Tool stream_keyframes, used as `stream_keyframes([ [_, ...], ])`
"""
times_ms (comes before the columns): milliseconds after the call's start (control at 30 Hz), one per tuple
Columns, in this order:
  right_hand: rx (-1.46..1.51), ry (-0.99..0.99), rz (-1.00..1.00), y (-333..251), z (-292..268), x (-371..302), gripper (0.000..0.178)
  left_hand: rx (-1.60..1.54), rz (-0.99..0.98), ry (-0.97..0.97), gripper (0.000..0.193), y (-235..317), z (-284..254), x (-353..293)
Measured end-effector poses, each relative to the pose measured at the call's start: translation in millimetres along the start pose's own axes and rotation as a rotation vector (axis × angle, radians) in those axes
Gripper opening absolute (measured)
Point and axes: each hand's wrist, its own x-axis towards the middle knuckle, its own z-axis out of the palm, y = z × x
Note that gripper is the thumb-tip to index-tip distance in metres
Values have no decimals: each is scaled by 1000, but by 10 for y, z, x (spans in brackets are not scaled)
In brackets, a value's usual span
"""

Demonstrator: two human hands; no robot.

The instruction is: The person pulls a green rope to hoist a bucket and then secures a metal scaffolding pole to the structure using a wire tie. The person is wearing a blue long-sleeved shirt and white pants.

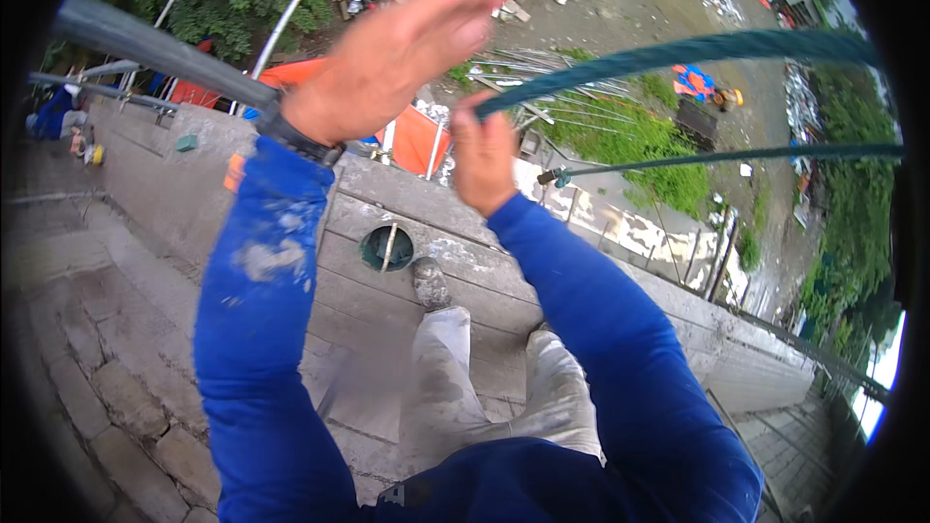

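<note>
A thick green rope [678, 53] arcs in from the right and ends at my right hand [484, 155], which closes around it. Up and to the left of that, my left hand [402, 53] is raised, its fingers stretched toward the right and somewhat blurred; nothing shows in it. A dark band circles my left wrist. Below the held rope runs a thinner-looking green rope [727, 160], with a knotted end near a dark fitting. Between my arms, a dark bucket [370, 250] with a stick in it stands on the planks by my boot [430, 283].
I stand on a raised plank platform [358, 305] with a low ledge. A grey pipe [165, 46] slants across the upper left. Below lie orange sheeting [422, 140], loose metal poles [572, 77], scrap wood and a dirt yard. A brick surface [131, 397] is at lower left.
</note>
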Motion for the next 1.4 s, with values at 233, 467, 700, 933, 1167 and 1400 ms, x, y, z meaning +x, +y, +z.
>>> stream_keyframes([
  [233, -593, -494, 181, 1166, 324, -755, 46, 31, 320, 113, 29, 1085, 1159, 806],
  [467, -695, -479, 679, 1994, -1250, -1631, 58, 40, -52, 176, 29, 183, 868, 143],
  [700, -1012, 256, 659, 1621, -3877, -1775, 107, 260, -218, 308, 22, -737, 687, -644],
  [933, -451, 330, 439, 987, -3796, -519, 57, 398, -383, 367, 17, -1725, 750, -1654],
  [1167, -354, 227, 507, 1097, -3127, -432, 34, 321, -488, 258, 21, -1730, 687, -1418],
  [1400, -113, 62, 739, 1116, -2392, -1147, 26, 399, -340, 200, 26, -1714, 288, -748],
])
